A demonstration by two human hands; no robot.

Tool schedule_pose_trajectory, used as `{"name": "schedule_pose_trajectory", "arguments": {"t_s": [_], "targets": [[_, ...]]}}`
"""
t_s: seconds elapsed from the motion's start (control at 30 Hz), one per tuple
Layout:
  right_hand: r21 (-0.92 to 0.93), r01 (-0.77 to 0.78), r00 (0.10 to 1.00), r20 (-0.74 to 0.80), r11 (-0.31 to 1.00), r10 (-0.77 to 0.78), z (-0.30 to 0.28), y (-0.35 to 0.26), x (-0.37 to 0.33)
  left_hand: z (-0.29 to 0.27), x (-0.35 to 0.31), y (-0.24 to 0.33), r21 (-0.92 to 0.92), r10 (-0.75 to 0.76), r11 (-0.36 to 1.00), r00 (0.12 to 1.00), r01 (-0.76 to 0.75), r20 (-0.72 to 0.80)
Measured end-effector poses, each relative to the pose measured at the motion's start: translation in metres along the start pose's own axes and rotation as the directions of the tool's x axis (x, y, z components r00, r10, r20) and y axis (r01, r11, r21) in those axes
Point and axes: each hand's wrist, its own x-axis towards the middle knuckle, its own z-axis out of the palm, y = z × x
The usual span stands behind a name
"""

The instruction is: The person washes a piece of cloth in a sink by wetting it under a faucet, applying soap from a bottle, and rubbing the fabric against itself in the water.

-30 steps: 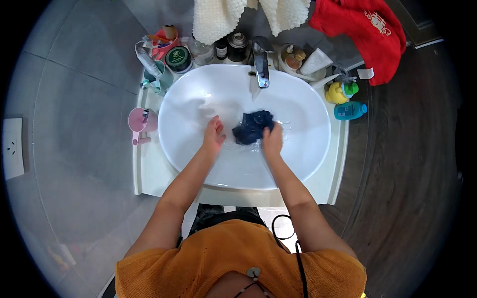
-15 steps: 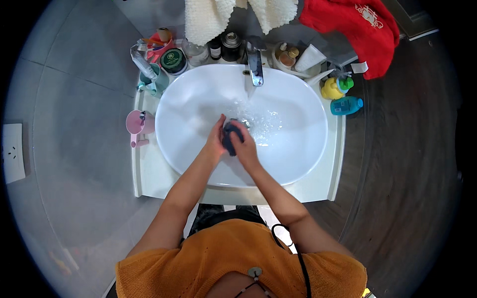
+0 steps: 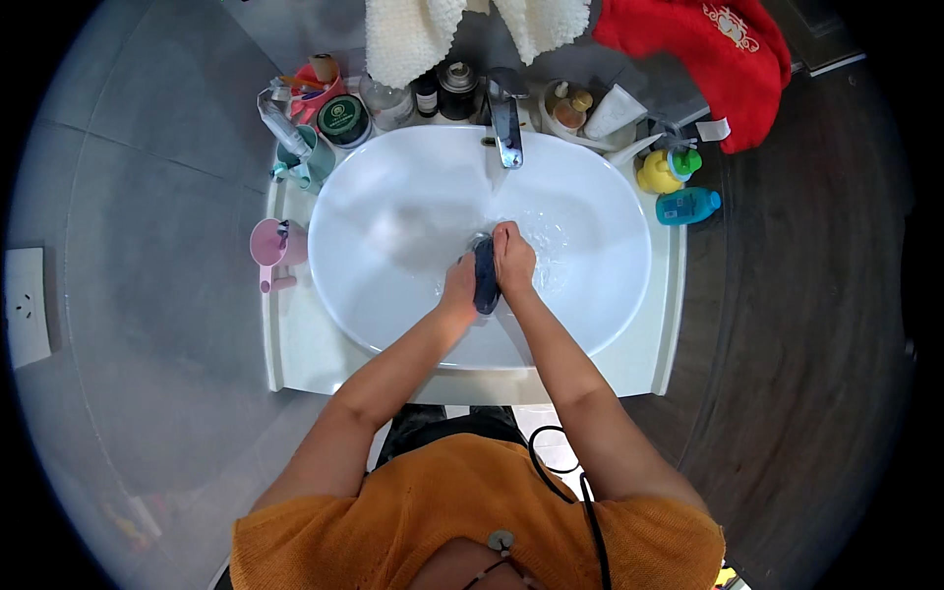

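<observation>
In the white oval sink [image 3: 379, 265], a small dark blue cloth [image 3: 486, 283] is bunched between my two hands. My left hand [image 3: 459, 285] grips its left side. My right hand [image 3: 514, 261] is closed on its right side, with the thumb side turned up. Both hands are low in the basin, below the chrome faucet [image 3: 506, 138], and water splashes around them. The far end of the cloth is partly hidden by fingers and water.
A pink scoop cup [image 3: 265, 243] stands on the counter's left. Behind the sink are a teal cup [image 3: 317, 159], a round dark green jar [image 3: 343, 120] and several bottles. At right stand yellow [image 3: 659, 173] and blue [image 3: 686, 206] bottles. White [image 3: 413, 39] and red [image 3: 703, 64] towels hang above.
Both hands have moved right with the dark blue cloth, under the faucet's stream. My right hand has turned and closed from lying over the cloth to gripping its right side.
</observation>
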Motion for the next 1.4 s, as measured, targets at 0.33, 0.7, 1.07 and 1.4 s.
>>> {"name": "schedule_pose_trajectory", "arguments": {"t_s": [0.33, 0.7, 1.07, 1.4], "targets": [[-0.120, 0.178, 0.980, -0.074, 0.977, -0.187, -0.001, 0.053, -0.014, -0.066, 0.020, 0.051, -0.094, 0.108, 0.988, 0.979, -0.125, -0.171], [-0.273, 0.084, 0.965, 0.261, 0.958, -0.010, 0.002, 0.038, -0.030, -0.071, 0.029, 0.040, -0.178, 0.100, 0.977, 0.989, -0.119, -0.113], [0.450, -0.155, 0.932, 0.362, 0.879, -0.021, -0.046, -0.018, 0.043, -0.021, 0.035, 0.050, -0.062, -0.009, 0.998, 0.993, 0.016, 0.120], [0.870, -0.468, 0.879, 0.441, 0.151, 0.182, -0.044, 0.003, 0.077, 0.034, 0.085, 0.066, -0.339, 0.158, 0.941, 0.887, -0.002, 0.433]]}}
